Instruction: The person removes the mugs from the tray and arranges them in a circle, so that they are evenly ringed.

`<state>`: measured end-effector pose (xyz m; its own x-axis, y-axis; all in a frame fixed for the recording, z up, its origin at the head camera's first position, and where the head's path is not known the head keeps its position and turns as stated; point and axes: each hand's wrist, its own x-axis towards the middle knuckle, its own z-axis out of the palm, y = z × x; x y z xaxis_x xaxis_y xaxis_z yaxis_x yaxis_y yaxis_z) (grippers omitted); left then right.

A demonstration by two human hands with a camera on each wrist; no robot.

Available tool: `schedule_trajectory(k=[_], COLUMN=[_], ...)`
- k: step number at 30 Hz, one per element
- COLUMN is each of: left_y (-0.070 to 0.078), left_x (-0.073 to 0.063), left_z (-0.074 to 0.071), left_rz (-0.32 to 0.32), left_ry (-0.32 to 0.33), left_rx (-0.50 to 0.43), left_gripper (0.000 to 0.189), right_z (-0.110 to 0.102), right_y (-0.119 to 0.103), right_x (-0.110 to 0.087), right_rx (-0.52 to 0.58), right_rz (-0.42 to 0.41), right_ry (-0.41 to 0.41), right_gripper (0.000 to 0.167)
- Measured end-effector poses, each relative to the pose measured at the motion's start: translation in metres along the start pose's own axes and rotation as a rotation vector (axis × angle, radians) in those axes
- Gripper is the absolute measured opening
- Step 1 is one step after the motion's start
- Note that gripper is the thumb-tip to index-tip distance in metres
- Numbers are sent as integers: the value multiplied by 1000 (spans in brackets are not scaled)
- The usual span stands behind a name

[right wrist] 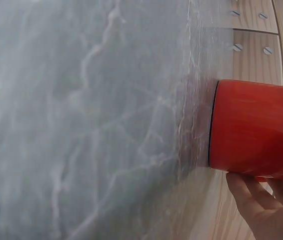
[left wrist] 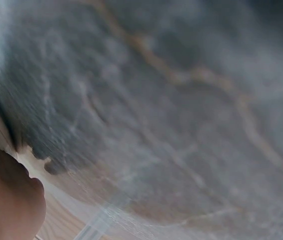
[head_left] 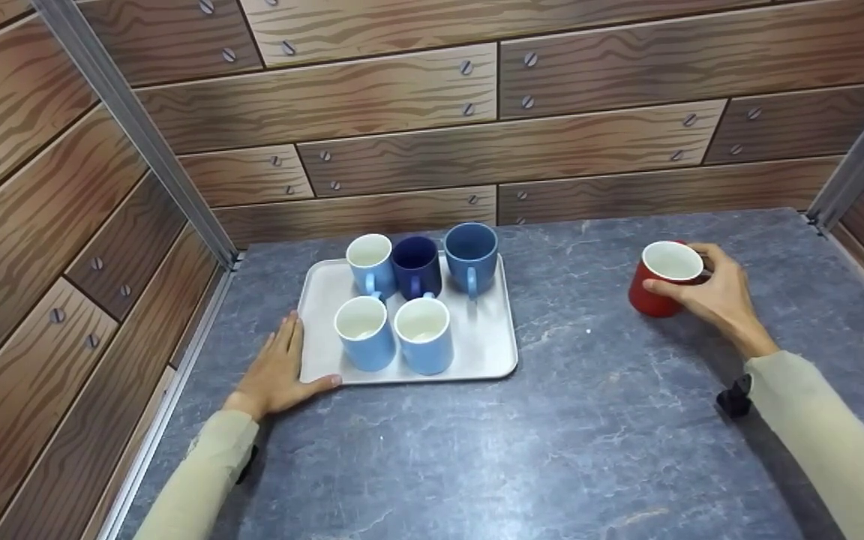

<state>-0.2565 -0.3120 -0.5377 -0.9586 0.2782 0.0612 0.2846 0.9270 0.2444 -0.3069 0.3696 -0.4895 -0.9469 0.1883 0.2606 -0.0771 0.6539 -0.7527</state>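
My right hand point(head_left: 721, 296) grips a red mug point(head_left: 651, 294) with a white inside, at the right of the table. The thumb lies on its near side and the fingers reach round behind. In the right wrist view the red mug point(right wrist: 256, 130) stands upright, its base at or very near the tabletop. My left hand point(head_left: 276, 375) rests at the left edge of a white tray point(head_left: 484, 341), fingers straight along the side, thumb on the front rim. On the tray stand two light blue mugs point(head_left: 426, 349) in front; behind are another light blue mug point(head_left: 373, 264), a dark navy mug point(head_left: 418, 271) and a medium blue mug point(head_left: 471, 262).
A grey marbled table point(head_left: 537, 450) lies beneath everything. Wood-patterned panels point(head_left: 402, 154) stand behind and at both sides, with metal posts point(head_left: 143, 135) at the corners. The left wrist view shows mostly blurred tabletop point(left wrist: 156, 125).
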Motion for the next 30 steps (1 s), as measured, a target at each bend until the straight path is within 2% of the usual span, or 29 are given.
schedule_trajectory(k=[7,13,18,23,26,30], left_y=[-1,-3,-5,-4,-3,-2], left_x=[0,1,1,1,2,2], left_z=[1,4,5,4,4,4], left_rz=[-7,-3,-10,-14,-12,-12], left_ry=[-17,-13,-14,-22,-20,-21], left_rx=[-2,2,3,-3,2,4], left_gripper=[131,131,131,132,133,133], right_z=[2,-2,-8,-4,4,19], right_y=[2,-7,-33,-62,-79,-101], right_x=[-2,-4,-4,-5,-9,-16], right_rx=[13,-15,-73,-53,3,86], right_rz=[2,-5,-64,-179,-228,-256], right_ry=[-5,-6,44,75,43,-43], right_gripper=[86,95,103,98,92,88])
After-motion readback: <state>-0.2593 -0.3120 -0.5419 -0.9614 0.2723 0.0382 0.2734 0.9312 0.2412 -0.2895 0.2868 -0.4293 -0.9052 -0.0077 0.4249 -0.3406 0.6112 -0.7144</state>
